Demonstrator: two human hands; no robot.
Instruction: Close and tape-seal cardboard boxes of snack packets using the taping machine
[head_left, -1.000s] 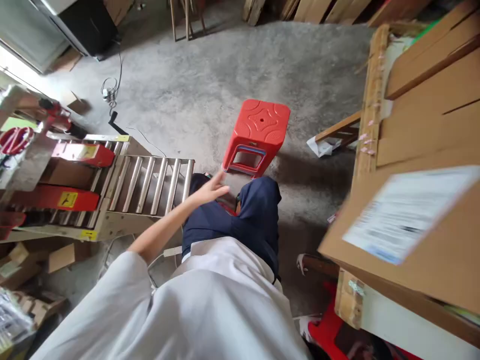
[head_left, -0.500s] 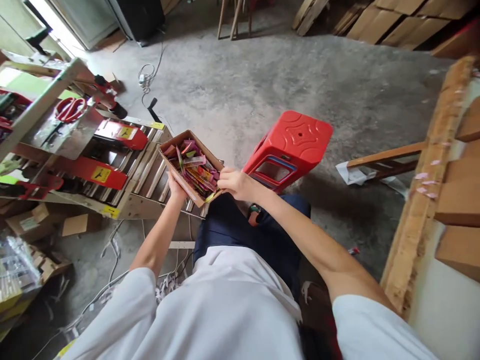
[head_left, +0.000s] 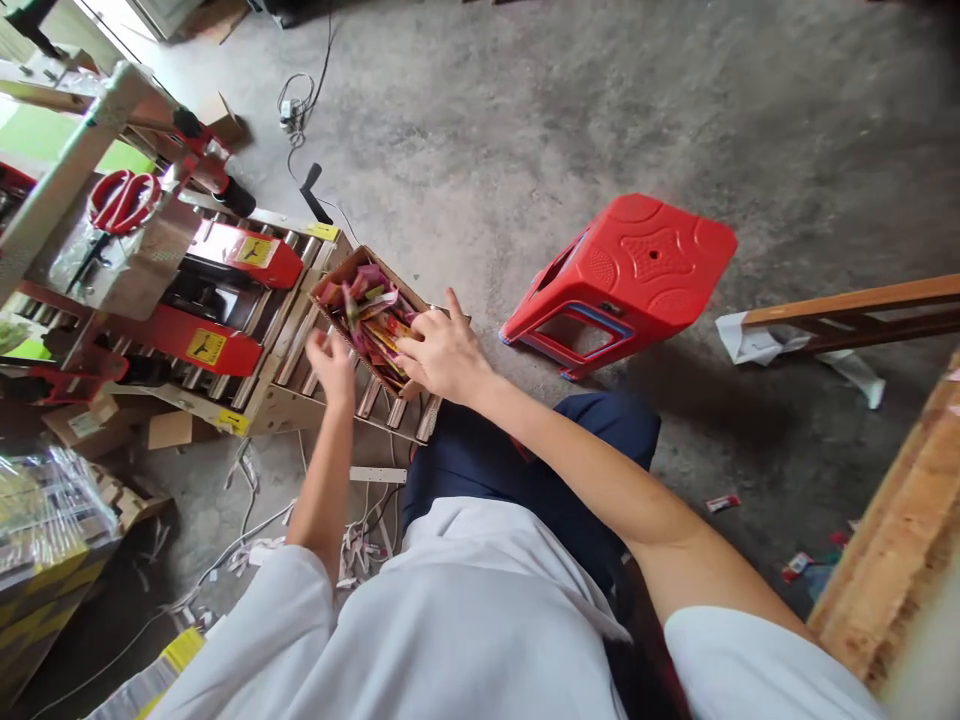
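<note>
An open cardboard box (head_left: 416, 295) filled with small, brightly coloured wrapped packets (head_left: 379, 315) rests at the near end of a roller conveyor (head_left: 300, 345). My right hand (head_left: 448, 352) lies over the box's right end, fingers spread, its fingertips at the packets and one finger pointing up. I cannot make out any packet gripped in it. To the left of the box, my left hand (head_left: 331, 368) hovers apart from the cardboard, slightly blurred, with loosely bent, parted fingers and nothing seen in them.
A red plastic stool (head_left: 652, 260) stands on the concrete floor to the right. Left are the red parts of a conveyor machine (head_left: 217, 342), red-handled scissors (head_left: 124, 203) and a black crank handle (head_left: 313, 190). Cables (head_left: 247, 500) trail below; a wooden edge (head_left: 892, 560) borders the right.
The box, earlier held in both hands, now sits on the rollers. My left hand has let go and moved left; my right hand has opened over the packets. The view has shifted.
</note>
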